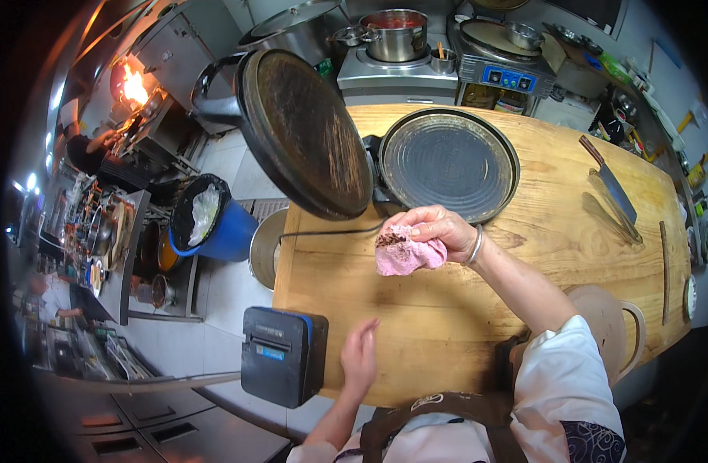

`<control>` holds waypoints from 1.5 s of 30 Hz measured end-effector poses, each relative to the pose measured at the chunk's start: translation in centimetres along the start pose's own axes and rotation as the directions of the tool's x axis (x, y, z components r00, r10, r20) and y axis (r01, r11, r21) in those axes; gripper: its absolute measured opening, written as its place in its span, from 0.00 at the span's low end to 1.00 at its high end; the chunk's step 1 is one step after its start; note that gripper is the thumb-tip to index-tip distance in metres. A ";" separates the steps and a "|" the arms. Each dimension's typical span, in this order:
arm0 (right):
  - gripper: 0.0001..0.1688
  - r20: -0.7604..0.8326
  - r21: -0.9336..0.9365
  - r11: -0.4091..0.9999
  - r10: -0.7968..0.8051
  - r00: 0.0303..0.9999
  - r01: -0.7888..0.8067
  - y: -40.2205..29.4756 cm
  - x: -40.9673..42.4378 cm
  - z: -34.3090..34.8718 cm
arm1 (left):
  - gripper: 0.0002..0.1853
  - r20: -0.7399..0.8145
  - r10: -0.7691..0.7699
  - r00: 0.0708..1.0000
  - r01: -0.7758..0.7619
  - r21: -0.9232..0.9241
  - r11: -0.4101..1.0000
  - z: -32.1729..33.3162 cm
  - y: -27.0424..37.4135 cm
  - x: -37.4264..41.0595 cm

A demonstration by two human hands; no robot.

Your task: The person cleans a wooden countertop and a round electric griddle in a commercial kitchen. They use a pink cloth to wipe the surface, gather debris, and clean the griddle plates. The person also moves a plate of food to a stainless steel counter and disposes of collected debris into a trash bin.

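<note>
A pink cloth (411,254) with dark brown smears is pinched in my right hand (444,231), above the wooden table. Just beyond that hand stands an electric griddle, its round dark lower plate (449,162) facing up. The griddle's lid (307,133) is raised at the left, and its dark inner plate has brown streaks. My left hand (360,356) is over the table's near left part, holding nothing, its fingers held close together with the tips pointing up. A black cable runs left from the griddle.
A black printer (284,356) stands at the table's near left corner. A cleaver (614,185) and tongs (611,211) lie at the right, near a thin wooden rod (664,272). A steel pot (394,40) stands behind. At left are a blue bin (226,228), a co-worker (93,150) and open flames (134,85).
</note>
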State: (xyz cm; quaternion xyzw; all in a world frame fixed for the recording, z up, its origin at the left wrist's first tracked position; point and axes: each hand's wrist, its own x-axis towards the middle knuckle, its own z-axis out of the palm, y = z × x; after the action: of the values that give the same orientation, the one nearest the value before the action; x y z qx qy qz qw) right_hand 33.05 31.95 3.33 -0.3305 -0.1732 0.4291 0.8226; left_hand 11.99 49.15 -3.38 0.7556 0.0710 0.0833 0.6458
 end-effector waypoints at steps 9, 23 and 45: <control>0.18 -0.156 -0.414 0.902 0.061 0.986 -0.122 2.4 -4.1 0.8 | 0.12 0.318 -0.330 0.889 0.446 -0.766 0.463 1.3 2.5 7.0; 0.11 -0.315 -0.934 0.041 -0.562 0.765 -0.354 5.4 -4.5 -0.3 | 0.03 -0.161 0.091 0.983 -0.133 -0.270 0.954 4.3 3.4 5.2; 0.10 -0.528 -0.535 0.837 -0.441 0.726 0.119 -0.5 1.6 -2.2 | 0.15 0.099 0.754 0.650 -0.575 0.712 0.402 -3.9 19.4 12.3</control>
State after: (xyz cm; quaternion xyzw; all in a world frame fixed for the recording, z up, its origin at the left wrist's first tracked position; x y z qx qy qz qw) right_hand 35.47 32.18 2.11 -0.6106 -0.0337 0.1045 0.7843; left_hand 23.13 52.56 16.81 0.8847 -0.1357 0.3922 0.2123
